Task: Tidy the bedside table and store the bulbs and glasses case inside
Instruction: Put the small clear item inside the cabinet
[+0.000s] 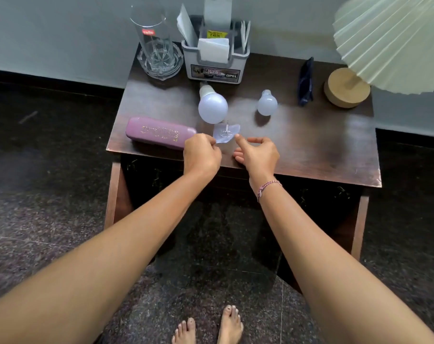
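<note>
Left hand (pixel 202 152) pinched on a clear plastic scrap (pixel 225 133), perhaps a hook backing, at the bench (pixel 310 150) front. Right hand (pixel 257 153) loosely open just beside, holding nothing. Pink case (pixel 160 132) flat at front left. Big bulb (pixel 212 105) and small bulb (pixel 266 103) lying mid-bench, apart.

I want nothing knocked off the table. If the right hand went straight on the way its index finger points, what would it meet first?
Probably the small clear plastic packet that the left hand pinches; the right hand points at it. Beyond lies the large white bulb. Depth is uncertain.
</note>
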The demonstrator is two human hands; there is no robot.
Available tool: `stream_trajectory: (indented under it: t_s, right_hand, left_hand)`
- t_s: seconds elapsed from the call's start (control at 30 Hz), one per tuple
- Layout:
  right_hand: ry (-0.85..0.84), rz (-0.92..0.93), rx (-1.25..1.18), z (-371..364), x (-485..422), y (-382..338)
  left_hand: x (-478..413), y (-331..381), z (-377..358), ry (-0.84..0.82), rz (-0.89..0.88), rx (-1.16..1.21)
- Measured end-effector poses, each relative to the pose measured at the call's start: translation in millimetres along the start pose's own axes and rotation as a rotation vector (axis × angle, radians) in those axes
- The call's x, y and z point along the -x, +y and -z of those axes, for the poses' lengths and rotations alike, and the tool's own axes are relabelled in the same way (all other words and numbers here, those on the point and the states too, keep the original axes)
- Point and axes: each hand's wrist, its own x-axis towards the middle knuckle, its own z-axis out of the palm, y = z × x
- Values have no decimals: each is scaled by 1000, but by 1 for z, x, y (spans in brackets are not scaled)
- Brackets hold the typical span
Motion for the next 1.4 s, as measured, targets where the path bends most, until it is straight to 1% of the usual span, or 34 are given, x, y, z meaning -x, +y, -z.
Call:
stream_trajectory:
  t_s: [0.17, 0.3, 0.5, 0.63, 0.77, 0.87, 1.03, 1.2, 1.3, 1.4]
  right_hand:
    - [-11, -27, -16, -2, -5, -6]
    - [-28, -11, 50, -3, -7, -6]
    - [-95, -95, 47, -1, -16, -12]
    - [-119, -88, 58, 2, -15, -16]
    - [-109, -67, 117, 0, -19, -20]
    - [-105, -64, 117, -2, -21, -18]
    - [-93, -72, 108, -1, -20, -17]
    - [-101, -88, 66, 10, -12, -9]
    - [-105, -96, 49, 24, -2, -3]
    - [-110, -56, 56, 45, 14, 9]
  left_hand:
    - [-2, 3, -3, -44, -7, -29]
    - [-3, 4, -4, -43, -6, -28]
    - [-1, 1, -5, -16, 51, 49]
    - [-2, 1, -7, -23, 103, 128]
    - [-1, 1, -8, -21, 100, 110]
    - [-1, 2, -9, -16, 94, 97]
    - [-4, 2, -9, -32, 127, 178]
    - [-3, 0, -11, -38, 217, 336]
    - [1, -3, -11, -60, 223, 394]
    - [14, -9, -12, -78, 211, 446]
